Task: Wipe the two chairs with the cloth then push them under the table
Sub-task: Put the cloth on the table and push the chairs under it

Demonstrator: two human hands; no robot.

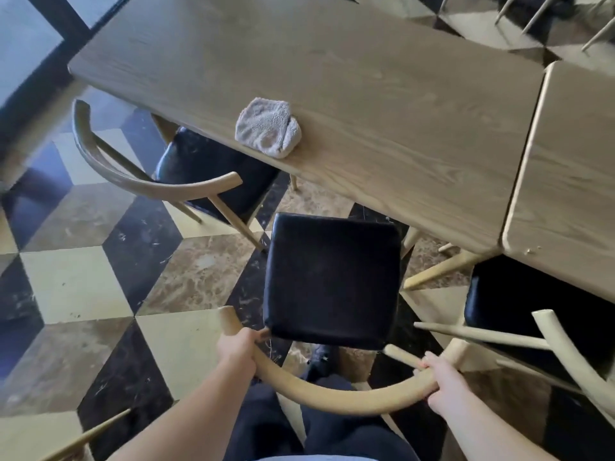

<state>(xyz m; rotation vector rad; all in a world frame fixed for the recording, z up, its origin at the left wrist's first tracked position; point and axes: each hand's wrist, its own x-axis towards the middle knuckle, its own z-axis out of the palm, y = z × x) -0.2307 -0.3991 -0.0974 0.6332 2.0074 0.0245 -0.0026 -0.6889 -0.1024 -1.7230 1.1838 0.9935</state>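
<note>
Checkered marble floor (76, 284), long wooden bench (382, 104) above. Grey cloth (268, 127) lying crumpled at near bench edge. Near chair (332, 281) with black seat just outside the bench, left hand (237, 348) and right hand (442, 380) both curled around its curved backrest. Second chair (206, 168) partly under. No readable writing.

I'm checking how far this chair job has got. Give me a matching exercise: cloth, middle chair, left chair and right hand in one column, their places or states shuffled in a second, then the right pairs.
Things:
1. cloth
2. middle chair
3. left chair
4. right hand

States:
A. seat partly under the table
B. grips a curved wooden backrest
C. bunched on the table's near edge
D. seat wholly out from the table

Pairs: 1-C, 2-D, 3-A, 4-B
</note>
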